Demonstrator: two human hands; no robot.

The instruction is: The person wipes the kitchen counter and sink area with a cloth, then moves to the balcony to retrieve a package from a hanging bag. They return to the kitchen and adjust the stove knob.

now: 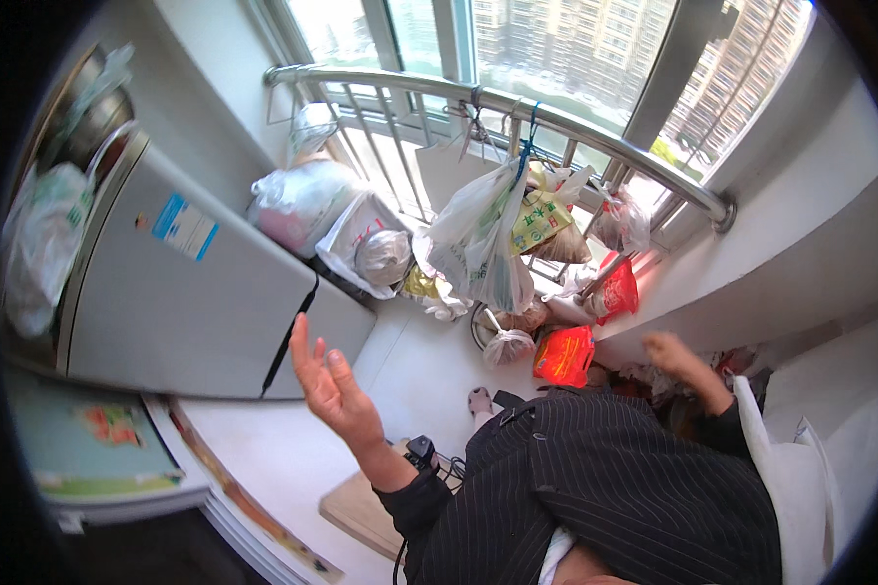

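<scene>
My left hand (336,398) is raised before the grey refrigerator (212,307), fingers apart and palm partly showing, with nothing in it. To the right, my right hand (669,355) is in the air near the white wall; it is blurred, its fingers look curled, and whether it holds something cannot be told. Between and beyond the hands, a white plastic bag (483,227) hangs by a blue tie from the metal railing (439,86). Beside it hangs a bag with a green and yellow label (541,219). A red plastic package (565,356) lies on the floor below.
Stuffed plastic bags (304,201) stand beside the refrigerator. A plastic bag (51,241) and a metal pot (102,110) rest on its top. A wooden board (362,504) and a black device with cables (420,447) lie by my left arm. Windows (556,66) rise behind the railing.
</scene>
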